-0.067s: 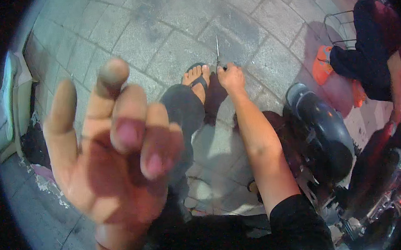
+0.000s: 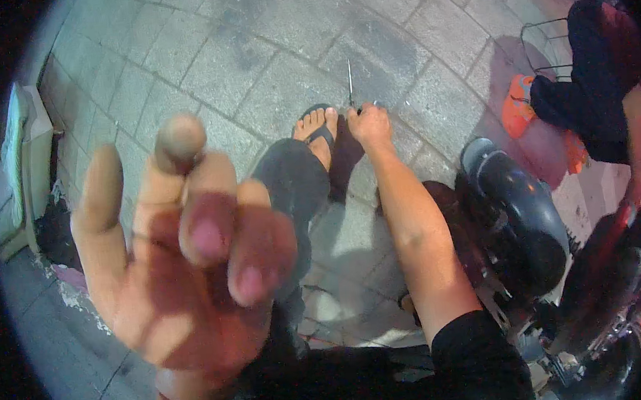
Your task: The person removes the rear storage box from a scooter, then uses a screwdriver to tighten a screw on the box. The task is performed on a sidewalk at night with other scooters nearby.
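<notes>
Close up at the left, my left hand [image 2: 181, 276] is raised with its palm showing. Its thumb and fingers stand apart, some partly curled, and nothing is held in it. Beyond it, my right hand [image 2: 371, 127] reaches out low over the pavement with its fingers closed around a thin metal tool [image 2: 350, 83]. The slim bright shaft points away from me; the dark end is mostly covered by my fingers, so its exact kind cannot be made out. My foot in a dark flip-flop [image 2: 321, 134] is just left of the right hand.
Grey paving slabs [image 2: 252, 71] cover the ground. At the right are a dark motorbike wheel and fender [image 2: 518, 216], and a person in dark trousers [image 2: 588, 99] with orange shoes [image 2: 518, 104] by a wire-frame stand [image 2: 548, 46]. Boxy pale items [image 2: 35, 153] stand at the left edge.
My left hand sits slightly lower in the picture, its fingers still apart. The right hand keeps its grip on the thin tool, nearly unmoved.
</notes>
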Action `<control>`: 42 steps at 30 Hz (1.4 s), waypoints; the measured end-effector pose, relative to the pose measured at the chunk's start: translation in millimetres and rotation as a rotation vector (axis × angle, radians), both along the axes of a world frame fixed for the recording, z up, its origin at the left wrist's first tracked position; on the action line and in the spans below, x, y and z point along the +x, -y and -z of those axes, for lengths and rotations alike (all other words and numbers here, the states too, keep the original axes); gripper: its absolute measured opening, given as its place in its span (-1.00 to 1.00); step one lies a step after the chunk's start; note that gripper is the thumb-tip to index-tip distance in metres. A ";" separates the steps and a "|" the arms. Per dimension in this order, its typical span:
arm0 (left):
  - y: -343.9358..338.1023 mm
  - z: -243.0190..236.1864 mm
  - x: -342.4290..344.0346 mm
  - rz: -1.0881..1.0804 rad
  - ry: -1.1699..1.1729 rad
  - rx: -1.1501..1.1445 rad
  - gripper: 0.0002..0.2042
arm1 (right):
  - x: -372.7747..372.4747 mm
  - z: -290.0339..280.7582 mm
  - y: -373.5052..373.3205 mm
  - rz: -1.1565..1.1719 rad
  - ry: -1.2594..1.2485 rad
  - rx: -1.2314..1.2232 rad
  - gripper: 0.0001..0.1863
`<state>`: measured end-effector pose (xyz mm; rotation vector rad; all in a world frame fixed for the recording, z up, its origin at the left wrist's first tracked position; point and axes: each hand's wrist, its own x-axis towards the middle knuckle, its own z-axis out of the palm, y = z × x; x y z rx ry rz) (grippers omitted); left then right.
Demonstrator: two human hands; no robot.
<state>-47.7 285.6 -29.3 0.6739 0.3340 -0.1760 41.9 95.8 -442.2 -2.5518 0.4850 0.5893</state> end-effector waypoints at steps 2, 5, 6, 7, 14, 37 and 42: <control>-2.1 -5.5 -7.1 -0.012 -0.048 -0.010 -0.42 | 9.0 1.6 -10.8 0.001 -0.046 -0.026 -0.40; -7.3 -9.0 -10.0 0.001 -0.075 -0.047 -0.41 | 11.4 8.3 -18.9 0.006 -0.039 -0.069 -0.40; -9.6 -7.5 -8.9 0.013 -0.074 -0.058 -0.41 | 9.6 8.8 -18.5 -0.006 -0.048 -0.067 -0.41; -11.5 -2.9 -7.8 0.016 -0.074 -0.080 -0.41 | 3.4 6.4 -14.5 -0.024 -0.063 -0.079 -0.42; 18.2 -9.7 -7.2 0.156 -0.067 -0.021 -0.46 | -107.2 -51.0 28.5 0.299 -0.196 0.608 -0.48; 181.2 8.4 -245.4 1.653 0.004 0.233 -0.21 | -479.9 -529.6 144.3 -0.427 0.104 0.230 -0.51; 218.5 11.8 -265.0 1.484 -0.083 -0.051 -0.37 | -487.2 -517.5 172.0 -0.343 0.388 0.182 -0.55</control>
